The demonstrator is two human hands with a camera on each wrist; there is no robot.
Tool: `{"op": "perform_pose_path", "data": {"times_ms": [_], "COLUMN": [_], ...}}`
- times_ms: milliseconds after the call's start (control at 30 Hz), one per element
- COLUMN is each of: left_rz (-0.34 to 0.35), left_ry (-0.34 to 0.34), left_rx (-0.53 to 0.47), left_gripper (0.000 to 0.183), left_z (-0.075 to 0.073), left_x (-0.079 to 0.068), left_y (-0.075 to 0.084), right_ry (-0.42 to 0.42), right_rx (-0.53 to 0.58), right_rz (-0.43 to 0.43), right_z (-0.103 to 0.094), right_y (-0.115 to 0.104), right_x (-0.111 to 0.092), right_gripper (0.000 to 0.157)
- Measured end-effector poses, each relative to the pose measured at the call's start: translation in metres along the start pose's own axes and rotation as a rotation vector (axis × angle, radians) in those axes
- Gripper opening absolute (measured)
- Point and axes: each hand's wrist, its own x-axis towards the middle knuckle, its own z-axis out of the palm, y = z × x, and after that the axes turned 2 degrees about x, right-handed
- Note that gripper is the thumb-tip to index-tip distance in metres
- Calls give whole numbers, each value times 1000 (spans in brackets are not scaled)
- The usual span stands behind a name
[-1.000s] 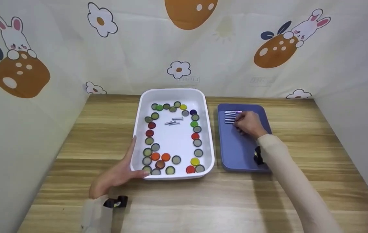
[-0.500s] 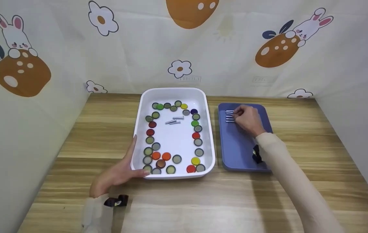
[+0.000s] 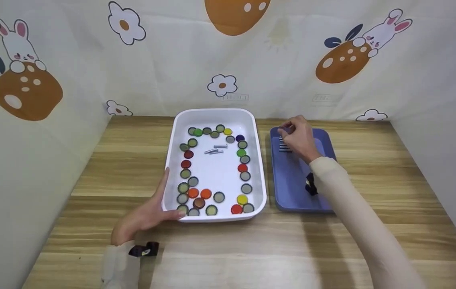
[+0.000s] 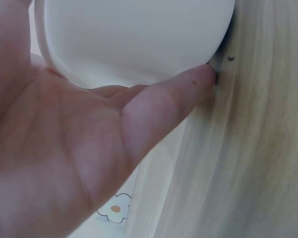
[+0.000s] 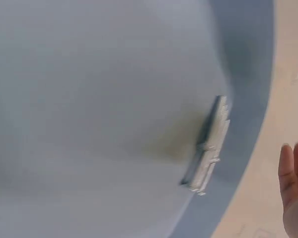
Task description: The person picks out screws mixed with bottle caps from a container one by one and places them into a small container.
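My left hand (image 3: 147,212) spreads around the near left corner of the white tub (image 3: 261,176), with straight fingers on its left side and the thumb (image 4: 169,99) against its front wall. Three silver bolts (image 3: 220,146) lie loose in the tub's middle. Above the back of the blue tray (image 3: 292,188) my right hand (image 3: 300,138) hovers with loosely bent fingers, and no held thing shows. Beneath it, several silver bolts (image 3: 285,150) lie side by side in a row, partly covered by the hand; the right wrist view shows this row of bolts (image 5: 206,153), blurred.
Bottle caps in many colours, such as a yellow cap (image 3: 242,199) and a red cap (image 3: 237,209), line the tub's inner edges. Both containers stand on a wood-grain table (image 3: 123,160). A printed cloth (image 3: 163,72) hangs behind and at both sides.
My right hand has lifted off the row of bolts and moved back and slightly left, toward the tray's far rim. The left hand and the tub stay put.
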Motion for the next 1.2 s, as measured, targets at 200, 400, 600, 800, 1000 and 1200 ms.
{"op": "perform_pose_path", "data": {"times_ms": [200,400,600,800,1000,1200], "left_rz": [28,50,23,11,13,31], "left_ry": [0,-6,-2,-5,-3,4], "left_rx": [-21,-45,-37,-35,-36,-18], "left_gripper": [124,122,124,124,124,124], "left_z": [1,1,0,0,0,1], "left_x": [1,1,0,0,1,1], "left_y": [-1,-2,-1,-1,-1,-2], "right_ry": [-31,-74,-138,-173,-224,-270], "right_rx": [35,52,28,26,37,36], "right_rz": [-38,-54,-5,-8,43,82], "right_z": [5,8,12,17,27,37], "right_y": [-16,-28,-41,-52,-66,-78], "right_x": [8,12,13,17,18,17], "right_gripper": [15,18,24,28,31,32]}}
